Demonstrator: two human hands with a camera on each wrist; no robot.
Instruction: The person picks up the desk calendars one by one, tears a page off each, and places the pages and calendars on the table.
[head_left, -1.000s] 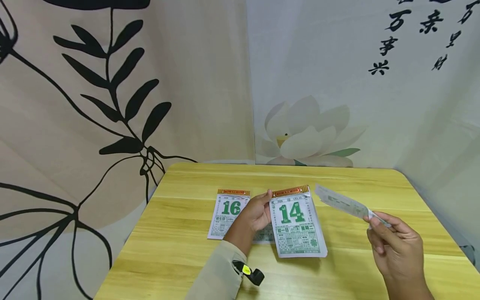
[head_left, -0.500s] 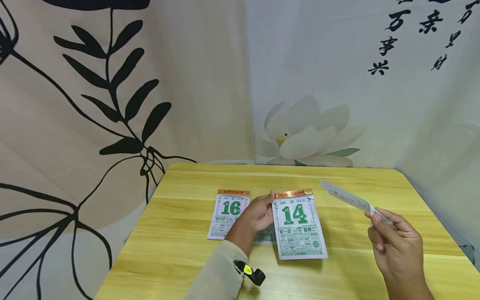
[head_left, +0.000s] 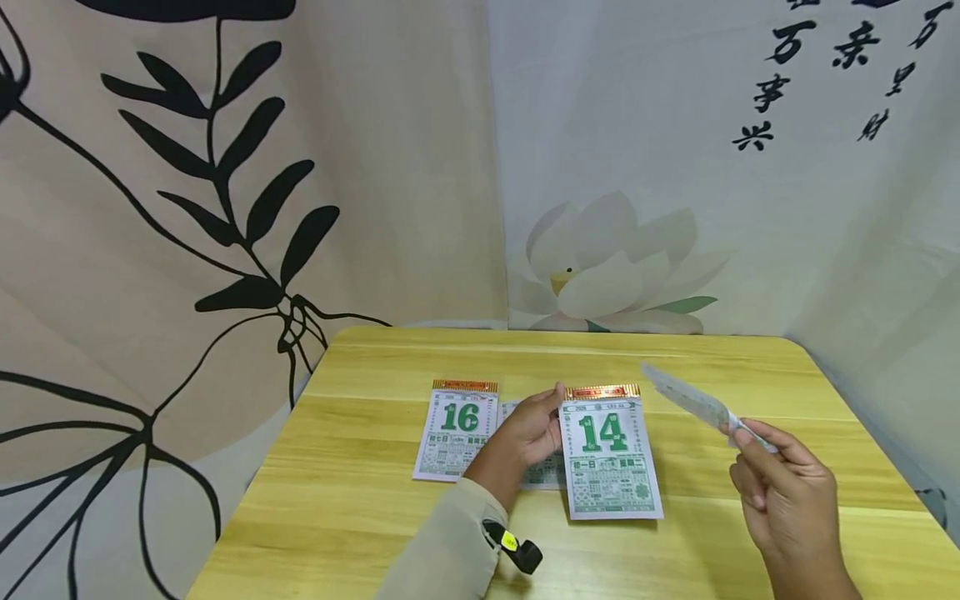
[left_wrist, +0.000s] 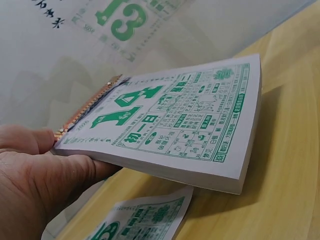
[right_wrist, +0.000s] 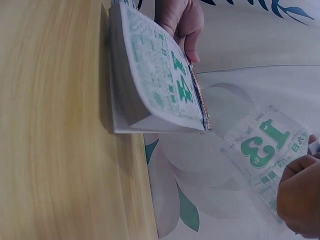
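Observation:
My left hand [head_left: 528,433] grips a thick tear-off calendar [head_left: 611,458] by its upper left edge, near the red and gold binding strip. A green 14 is printed on its top page. Off to the right, my right hand [head_left: 787,492] pinches a loose calendar page [head_left: 686,396] by one end. In the head view that page is seen nearly edge-on; the right wrist view shows a green 13 on the page [right_wrist: 265,145]. Between the two hands, the page and the calendar are apart. The left thumb lies on the binding side in the left wrist view.
A second calendar block [head_left: 455,433] reading 16 lies on the wooden table [head_left: 337,517] at left. Behind my left wrist lies another printed calendar page [left_wrist: 150,217], mostly covered. A printed cloth backdrop [head_left: 412,167] hangs behind the table's far edge.
My left hand has moved a little to the right with the 14 calendar, uncovering more of what lies behind it. The right hand stays nearly in place, still pinching the loose page.

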